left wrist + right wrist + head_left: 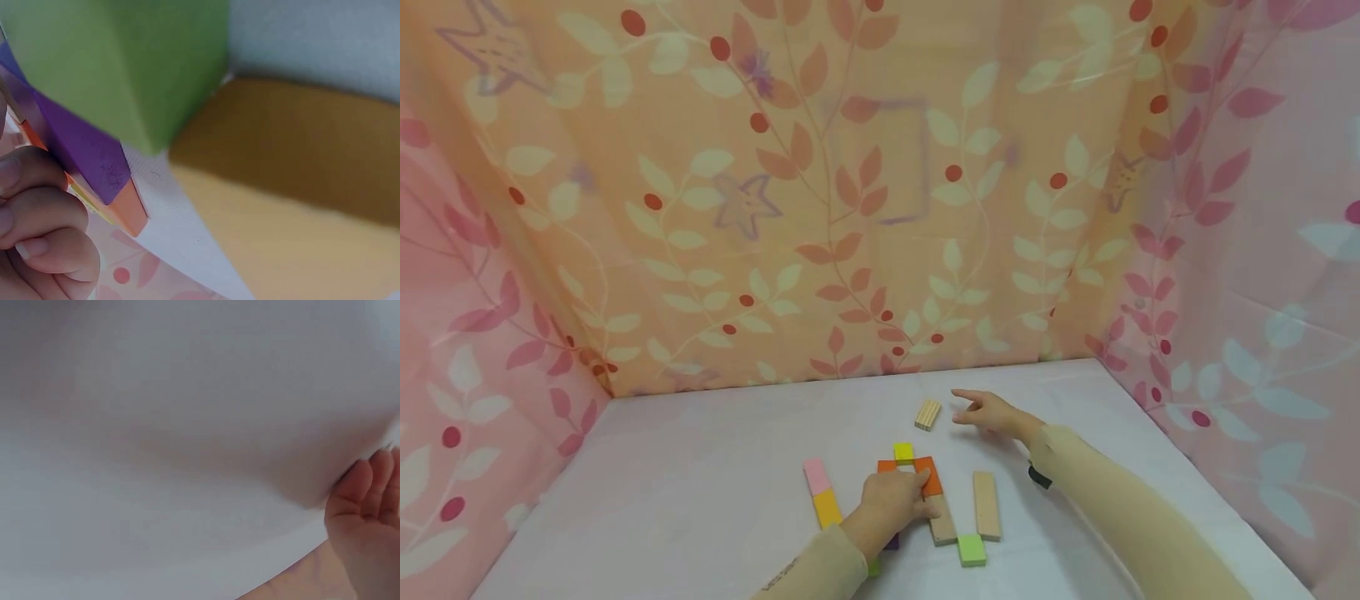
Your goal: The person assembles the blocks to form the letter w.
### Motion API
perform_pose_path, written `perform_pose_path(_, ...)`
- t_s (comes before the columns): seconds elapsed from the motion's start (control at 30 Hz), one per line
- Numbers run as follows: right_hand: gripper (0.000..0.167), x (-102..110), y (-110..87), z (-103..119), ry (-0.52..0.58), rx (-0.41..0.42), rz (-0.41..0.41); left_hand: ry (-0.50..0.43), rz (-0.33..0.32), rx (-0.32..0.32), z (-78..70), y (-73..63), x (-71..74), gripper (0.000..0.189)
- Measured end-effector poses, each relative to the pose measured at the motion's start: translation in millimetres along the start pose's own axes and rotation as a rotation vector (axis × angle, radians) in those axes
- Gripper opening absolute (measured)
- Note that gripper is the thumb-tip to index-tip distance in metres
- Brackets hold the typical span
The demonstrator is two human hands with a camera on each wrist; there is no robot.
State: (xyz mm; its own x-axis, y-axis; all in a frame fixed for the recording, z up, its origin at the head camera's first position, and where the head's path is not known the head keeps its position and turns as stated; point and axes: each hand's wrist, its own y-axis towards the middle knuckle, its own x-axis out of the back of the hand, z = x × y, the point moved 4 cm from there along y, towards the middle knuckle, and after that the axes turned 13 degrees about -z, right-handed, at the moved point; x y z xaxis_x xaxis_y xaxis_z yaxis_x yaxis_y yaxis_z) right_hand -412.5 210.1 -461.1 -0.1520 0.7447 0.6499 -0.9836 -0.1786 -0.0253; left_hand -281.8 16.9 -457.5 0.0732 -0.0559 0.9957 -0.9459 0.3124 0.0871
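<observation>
My left hand (891, 504) reaches over a group of flat blocks in the head view. Its fingertips touch the right orange block (929, 476) and the plain wooden block (942, 525) below it. A yellow block (903, 452) and another orange block (887, 466) lie just beyond. In the left wrist view its fingers (47, 209) are bent beside a purple block (87, 150), with a green block (144, 69) closer. My right hand (988, 412) hovers with fingers extended, holding nothing, right of a small cluster of light wooden sticks (928, 414).
To the left, a pink block (817, 477) and an orange-yellow block (827, 507) form a slanted column. A long wooden block (987, 505) meets a light green block (972, 550) on the right. Patterned curtains (850, 250) border the white table (700, 467).
</observation>
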Motion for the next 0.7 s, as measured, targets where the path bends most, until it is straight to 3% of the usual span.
perform_pose_path(0.17,0.068,-12.6,15.2,11.5,-0.102,0.024,0.069,0.008,-0.005,-0.003,0.6,0.0,-0.7,0.063)
perform_pose_path(0.3,0.069,-22.1,22.4,16.5,-0.136,-0.016,0.079,0.02,0.001,-0.002,0.0,-0.8,0.8,0.063)
perform_pose_path(0.7,0.062,-37.7,40.1,9.4,-0.184,-0.096,-0.064,0.034,0.002,-0.002,-0.2,1.2,-1.2,0.065)
